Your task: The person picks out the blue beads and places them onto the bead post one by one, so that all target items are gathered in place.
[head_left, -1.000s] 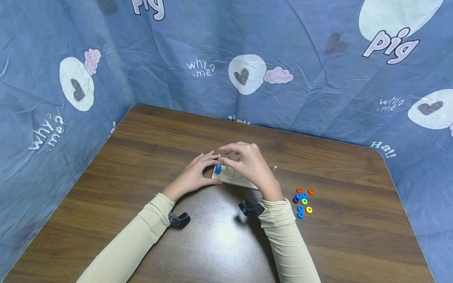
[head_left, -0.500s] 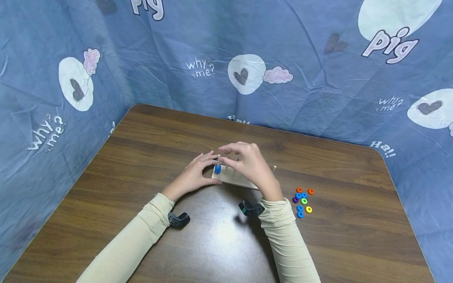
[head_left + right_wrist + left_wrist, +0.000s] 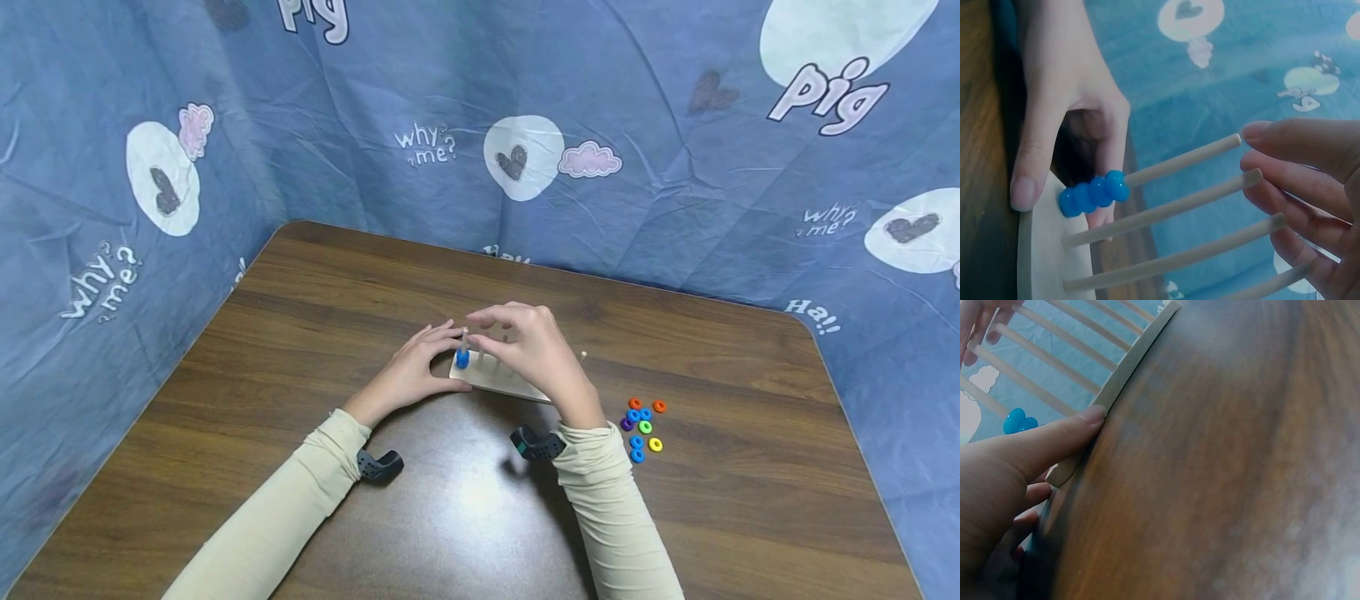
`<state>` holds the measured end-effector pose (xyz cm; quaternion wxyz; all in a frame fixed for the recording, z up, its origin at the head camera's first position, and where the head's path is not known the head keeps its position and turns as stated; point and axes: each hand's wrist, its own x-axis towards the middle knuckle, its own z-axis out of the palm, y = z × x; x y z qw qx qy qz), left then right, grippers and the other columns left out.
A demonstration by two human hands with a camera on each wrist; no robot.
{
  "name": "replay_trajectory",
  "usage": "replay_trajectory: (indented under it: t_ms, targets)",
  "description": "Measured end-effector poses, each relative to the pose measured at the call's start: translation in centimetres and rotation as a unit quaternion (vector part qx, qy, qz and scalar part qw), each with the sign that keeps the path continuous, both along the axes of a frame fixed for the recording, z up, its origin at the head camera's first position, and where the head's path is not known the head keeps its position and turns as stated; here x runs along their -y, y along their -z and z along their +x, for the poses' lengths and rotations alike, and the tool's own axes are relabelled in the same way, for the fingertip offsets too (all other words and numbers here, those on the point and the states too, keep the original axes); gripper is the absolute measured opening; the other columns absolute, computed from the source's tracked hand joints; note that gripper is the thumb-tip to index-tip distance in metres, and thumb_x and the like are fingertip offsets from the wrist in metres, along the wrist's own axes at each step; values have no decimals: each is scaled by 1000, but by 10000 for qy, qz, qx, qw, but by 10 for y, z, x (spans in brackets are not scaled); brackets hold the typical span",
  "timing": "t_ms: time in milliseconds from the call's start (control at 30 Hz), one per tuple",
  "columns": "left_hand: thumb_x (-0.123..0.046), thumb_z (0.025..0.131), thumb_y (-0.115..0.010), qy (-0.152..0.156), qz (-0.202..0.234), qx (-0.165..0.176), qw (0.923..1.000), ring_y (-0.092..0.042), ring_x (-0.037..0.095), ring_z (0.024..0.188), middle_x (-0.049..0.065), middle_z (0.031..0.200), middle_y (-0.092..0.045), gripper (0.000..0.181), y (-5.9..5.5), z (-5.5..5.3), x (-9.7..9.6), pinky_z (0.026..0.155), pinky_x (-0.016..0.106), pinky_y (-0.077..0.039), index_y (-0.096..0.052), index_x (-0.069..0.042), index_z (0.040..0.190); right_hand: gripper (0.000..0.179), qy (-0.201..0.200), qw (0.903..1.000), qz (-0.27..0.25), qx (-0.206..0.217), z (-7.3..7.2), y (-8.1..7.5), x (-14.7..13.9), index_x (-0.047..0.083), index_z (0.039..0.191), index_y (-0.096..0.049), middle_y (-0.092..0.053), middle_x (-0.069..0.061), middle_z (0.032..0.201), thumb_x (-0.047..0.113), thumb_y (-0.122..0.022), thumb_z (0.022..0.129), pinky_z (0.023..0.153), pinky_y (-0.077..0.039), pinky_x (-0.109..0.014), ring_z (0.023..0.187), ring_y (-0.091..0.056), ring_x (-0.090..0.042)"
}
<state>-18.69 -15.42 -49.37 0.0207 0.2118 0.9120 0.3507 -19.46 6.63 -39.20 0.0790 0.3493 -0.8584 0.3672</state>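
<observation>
While the left hand grips the pegboard, the empty right hand gapes beside its pegs

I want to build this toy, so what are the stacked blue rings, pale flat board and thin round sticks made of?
Stacked blue rings: probably glossy plastic; bright glints show on smooth, evenly coloured sides. Pale flat board: likely bare wood, matte beige without clear shine. Thin round pale sticks: likely wood too, dull and seemingly unpainted.

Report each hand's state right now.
Left hand: holding one end of the pale wooden peg board.
Right hand: open, holding nothing, near the thin wooden pegs.
</observation>
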Motion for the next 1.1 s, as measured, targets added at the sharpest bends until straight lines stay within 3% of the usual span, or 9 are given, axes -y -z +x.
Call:
replay_trajectory:
  t_ms: [167,367,567,900,1100]
  targets:
    - [-45,79,-84,-12,-14,-70,10000,-31,24,154,5,155,-50,61,0,1,-1,133,46,-14,-66,-17,131,22,18,10000,-67,51,1,-1,-5,11,109,-77,-78,-2,105,18,-78,88,82,-64,-28,96,-73,-13]
    - [-45,79,-84,-1,-5,-129,9999,-31,23,154,5,155,-50,61,0,1,-1,133,45,-15,-66,-15,129,23,16,9999,-122,37,3,-3,-11,10,110,-77,-78,-3,107,18,-78,88,82,-65,-35,96,-74,-15]
    - [-45,79,-84,47,-13,-177,9998,-31,24,154,5,155,-50,62,1,0,-1,132,46,-15,-66,-13,129,22,135,9998,-39,-130,6,-6,-18,13,109,-78,-79,-1,105,18,-78,88,77,-65,-32,93,-74,-13]
    - [-44,78,-85,55,-37,-181,9998,-31,25,154,6,154,-50,60,-1,-1,0,133,45,-15,-67,-13,127,23,327,9989,-85,-338,12,-9,-41,11,109,-78,-79,-1,104,17,-80,86,80,-64,-34,94,-74,-14]
    - [-45,78,-85,49,-60,-156,9998,-30,24,154,5,155,-50,61,0,-1,-1,133,44,-14,-66,-13,127,21,449,9976,-111,-510,17,-7,-60,12,107,-78,-79,0,101,15,-80,86,73,-63,-34,91,-74,-14]
